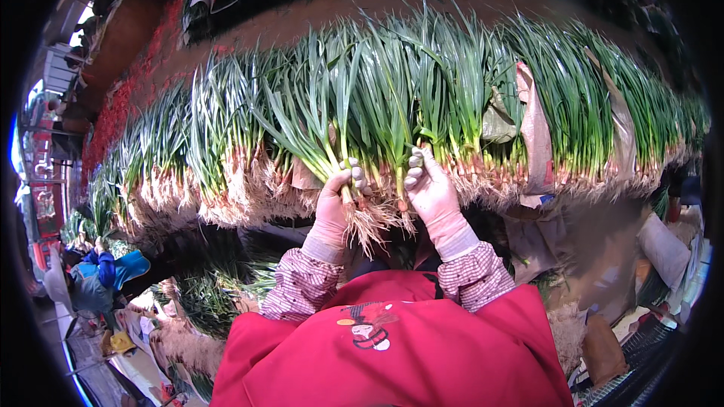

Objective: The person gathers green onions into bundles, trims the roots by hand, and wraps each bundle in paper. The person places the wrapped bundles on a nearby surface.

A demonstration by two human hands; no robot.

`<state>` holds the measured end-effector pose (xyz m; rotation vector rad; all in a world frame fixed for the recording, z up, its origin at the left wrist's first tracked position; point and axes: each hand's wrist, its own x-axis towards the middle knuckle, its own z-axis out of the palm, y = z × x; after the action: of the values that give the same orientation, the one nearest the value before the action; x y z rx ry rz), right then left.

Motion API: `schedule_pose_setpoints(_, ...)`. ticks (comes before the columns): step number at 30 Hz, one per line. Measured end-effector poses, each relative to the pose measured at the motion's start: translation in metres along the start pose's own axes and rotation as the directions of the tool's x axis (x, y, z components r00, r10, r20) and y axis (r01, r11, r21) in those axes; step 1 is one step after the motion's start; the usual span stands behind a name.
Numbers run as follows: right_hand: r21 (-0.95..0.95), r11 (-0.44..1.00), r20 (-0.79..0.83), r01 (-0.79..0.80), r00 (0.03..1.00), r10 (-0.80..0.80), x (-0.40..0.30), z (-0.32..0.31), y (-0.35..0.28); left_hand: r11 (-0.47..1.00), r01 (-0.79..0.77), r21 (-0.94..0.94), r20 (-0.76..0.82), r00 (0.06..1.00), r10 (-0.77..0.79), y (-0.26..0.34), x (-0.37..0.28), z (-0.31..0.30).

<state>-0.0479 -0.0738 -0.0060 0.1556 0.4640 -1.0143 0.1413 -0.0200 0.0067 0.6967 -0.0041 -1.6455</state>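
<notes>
My left hand (341, 192), in a pale glove, is closed around a small bunch of green garlic plants (317, 165), whose roots hang below the fist. To its right, my gloved right hand (427, 181) pinches one thinner plant (400, 181) by its stem, with the root end pointing down. Behind both hands a long row of rooted green garlic plants (373, 85) lies side by side, leaves away from me and pale roots towards me. The fingertips of both hands are partly hidden.
Cloth strips, one pinkish (534, 124) and one beige (621, 135), lie across the row at right. At lower left a co-worker in blue sleeves (106, 269) handles plants. Loose greens (209, 302) lie below the row, left of my red apron (396, 350). A white sack (663, 249) is at far right.
</notes>
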Motion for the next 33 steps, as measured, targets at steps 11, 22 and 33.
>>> schedule_pose_setpoints(11, -0.888, -0.394, -0.219, -0.238, 0.971, -0.093, -0.053, -0.051, -0.062, 0.887, 0.248, 0.39, -0.197, 0.963, -0.183, -0.025, 0.0, -0.053)
schedule_pose_setpoints(22, -0.376, -0.926, 0.126, -0.027, 0.989, -0.08, 0.072, -0.011, 0.015, 0.801, 0.27, 0.534, -0.265, 0.953, -0.145, -0.067, 0.026, -0.023)
schedule_pose_setpoints(33, -0.899, 0.438, -0.087, -0.01, 0.984, -0.157, 0.028, -0.014, 0.008, 0.901, 0.24, 0.361, -0.172, 0.967, -0.188, -0.042, 0.017, -0.005)
